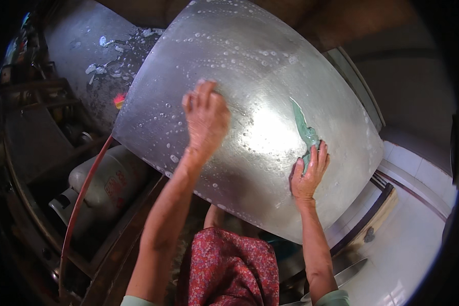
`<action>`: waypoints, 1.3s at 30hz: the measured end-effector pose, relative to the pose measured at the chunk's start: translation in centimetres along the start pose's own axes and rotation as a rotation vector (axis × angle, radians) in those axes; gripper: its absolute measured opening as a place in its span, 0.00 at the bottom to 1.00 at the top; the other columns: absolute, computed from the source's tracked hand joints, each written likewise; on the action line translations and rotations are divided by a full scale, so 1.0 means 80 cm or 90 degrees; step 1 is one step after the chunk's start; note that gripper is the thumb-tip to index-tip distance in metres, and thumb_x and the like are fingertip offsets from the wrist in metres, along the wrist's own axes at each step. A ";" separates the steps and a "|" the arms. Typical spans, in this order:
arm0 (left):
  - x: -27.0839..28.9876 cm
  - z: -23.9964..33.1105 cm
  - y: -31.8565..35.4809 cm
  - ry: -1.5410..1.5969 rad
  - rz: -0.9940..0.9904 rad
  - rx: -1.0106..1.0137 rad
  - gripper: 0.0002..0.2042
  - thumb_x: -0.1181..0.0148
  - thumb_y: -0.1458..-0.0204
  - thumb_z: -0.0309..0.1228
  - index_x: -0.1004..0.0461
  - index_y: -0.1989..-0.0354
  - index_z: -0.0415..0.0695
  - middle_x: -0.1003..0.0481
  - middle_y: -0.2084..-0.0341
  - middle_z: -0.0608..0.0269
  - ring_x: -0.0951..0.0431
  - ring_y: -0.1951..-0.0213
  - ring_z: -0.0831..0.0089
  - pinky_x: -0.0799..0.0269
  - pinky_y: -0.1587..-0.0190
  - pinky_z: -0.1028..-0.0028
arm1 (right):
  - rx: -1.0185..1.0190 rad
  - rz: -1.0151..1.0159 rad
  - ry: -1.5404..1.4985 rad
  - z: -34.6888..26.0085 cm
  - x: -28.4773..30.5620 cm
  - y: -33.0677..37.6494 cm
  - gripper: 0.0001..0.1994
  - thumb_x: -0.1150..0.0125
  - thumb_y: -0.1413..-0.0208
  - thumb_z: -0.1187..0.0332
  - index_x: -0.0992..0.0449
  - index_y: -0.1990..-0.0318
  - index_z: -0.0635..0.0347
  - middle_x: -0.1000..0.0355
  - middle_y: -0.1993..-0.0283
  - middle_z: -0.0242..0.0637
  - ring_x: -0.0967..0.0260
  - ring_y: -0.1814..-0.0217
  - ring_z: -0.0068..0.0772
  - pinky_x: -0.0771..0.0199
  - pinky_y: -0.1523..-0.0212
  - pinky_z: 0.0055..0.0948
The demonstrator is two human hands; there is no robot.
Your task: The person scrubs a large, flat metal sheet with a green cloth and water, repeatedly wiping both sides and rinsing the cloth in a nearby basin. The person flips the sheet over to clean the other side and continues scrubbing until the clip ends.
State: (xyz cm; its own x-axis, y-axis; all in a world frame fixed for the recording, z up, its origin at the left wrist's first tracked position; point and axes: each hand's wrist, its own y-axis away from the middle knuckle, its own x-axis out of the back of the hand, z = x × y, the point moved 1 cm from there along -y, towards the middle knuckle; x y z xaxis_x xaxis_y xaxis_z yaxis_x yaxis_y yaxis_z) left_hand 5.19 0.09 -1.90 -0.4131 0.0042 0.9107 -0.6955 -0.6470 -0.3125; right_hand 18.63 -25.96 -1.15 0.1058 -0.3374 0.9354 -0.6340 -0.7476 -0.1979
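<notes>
A very large round metal tray [250,61] stands tilted in front of me, wet and dotted with soap bubbles. My left hand [205,118] presses flat on its surface near the middle, fingers together and pointing up. My right hand [309,171] rests on the tray lower right and holds a green scrubbing cloth [305,130] against the metal; the cloth trails up from my fingers. My red patterned skirt [229,270] shows below the tray's lower edge.
A wet concrete floor with foam patches [112,56] lies at the upper left. A white gas cylinder [104,181] and a red hose [79,209] sit at the left beside wooden frames. White tiles [408,239] and a metal bowl [349,273] are at the lower right.
</notes>
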 end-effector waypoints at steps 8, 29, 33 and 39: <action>0.018 -0.063 -0.050 0.084 0.106 0.185 0.08 0.37 0.58 0.30 0.26 0.69 0.46 0.30 0.57 0.61 0.34 0.53 0.60 0.42 0.49 0.61 | 0.119 0.109 -0.126 -0.095 -0.087 -0.204 0.13 0.50 0.46 0.70 0.34 0.53 0.62 0.38 0.46 0.51 0.43 0.40 0.46 0.47 0.36 0.47; 0.023 -0.060 -0.015 0.070 0.117 0.222 0.12 0.41 0.55 0.28 0.30 0.60 0.43 0.32 0.50 0.57 0.36 0.44 0.59 0.46 0.45 0.61 | 0.302 0.032 -0.282 -0.221 -0.130 -0.231 0.05 0.36 0.56 0.73 0.23 0.69 0.58 0.30 0.64 0.34 0.35 0.58 0.37 0.35 0.53 0.37; 0.028 -0.058 -0.007 0.063 0.063 0.237 0.14 0.42 0.54 0.27 0.31 0.57 0.43 0.34 0.46 0.55 0.38 0.41 0.58 0.48 0.43 0.61 | 0.287 -0.041 -0.272 -0.242 -0.125 -0.252 0.06 0.37 0.57 0.75 0.25 0.69 0.59 0.32 0.67 0.36 0.35 0.60 0.39 0.32 0.58 0.34; 0.031 -0.061 -0.007 0.055 0.045 0.239 0.13 0.44 0.53 0.28 0.31 0.57 0.42 0.34 0.46 0.54 0.39 0.40 0.57 0.48 0.43 0.60 | 0.366 -0.150 -0.194 -0.254 -0.109 -0.269 0.05 0.39 0.57 0.74 0.27 0.70 0.59 0.33 0.67 0.35 0.34 0.60 0.38 0.27 0.65 0.33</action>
State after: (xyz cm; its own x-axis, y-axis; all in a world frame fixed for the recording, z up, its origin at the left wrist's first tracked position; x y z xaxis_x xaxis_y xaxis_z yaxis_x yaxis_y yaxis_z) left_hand 1.72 4.17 -0.80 -0.5110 0.0031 0.8596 -0.4061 -0.8822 -0.2382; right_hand 15.78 4.75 0.90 0.4551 -0.2122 0.8648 -0.0700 -0.9767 -0.2028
